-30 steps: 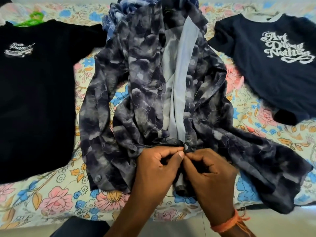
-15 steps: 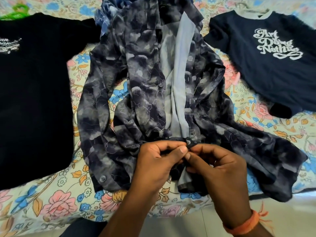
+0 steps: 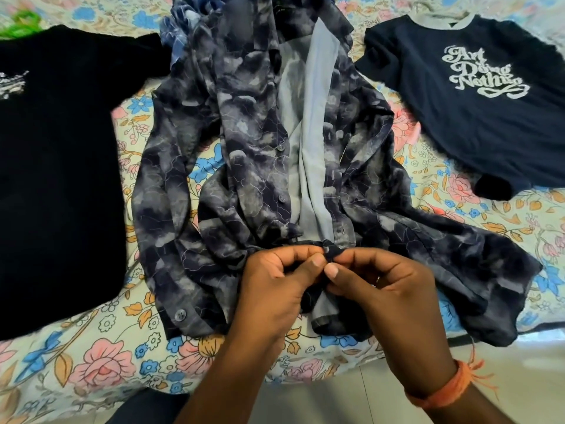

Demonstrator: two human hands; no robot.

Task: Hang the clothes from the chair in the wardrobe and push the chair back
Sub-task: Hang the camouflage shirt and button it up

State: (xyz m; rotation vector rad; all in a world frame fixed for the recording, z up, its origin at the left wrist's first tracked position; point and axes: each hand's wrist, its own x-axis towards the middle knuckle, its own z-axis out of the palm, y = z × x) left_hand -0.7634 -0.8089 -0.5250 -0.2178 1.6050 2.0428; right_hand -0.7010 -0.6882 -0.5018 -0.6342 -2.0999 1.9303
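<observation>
Spread across the frame: floral bed sheet, carrying three garments laid flat
At the left edge, black T-shirt, with a scrap of green hanger in the upper left corner
At the upper right, navy T-shirt with white lettering
In the centre, patterned button shirt, front open, pale inner placket showing, hem toward the lower edge
Compared with a second ago, view drifted slightly; garments unmoved, same spot of fabric pinched throughout
At lower centre, left hand and right hand meeting thumb to thumb, both clamped on the shirt's lower front edges, drawn a little tighter together
Likely fastening a button near the hem; hanging in the wardrobe not yet begun
On the right wrist, orange thread band
</observation>
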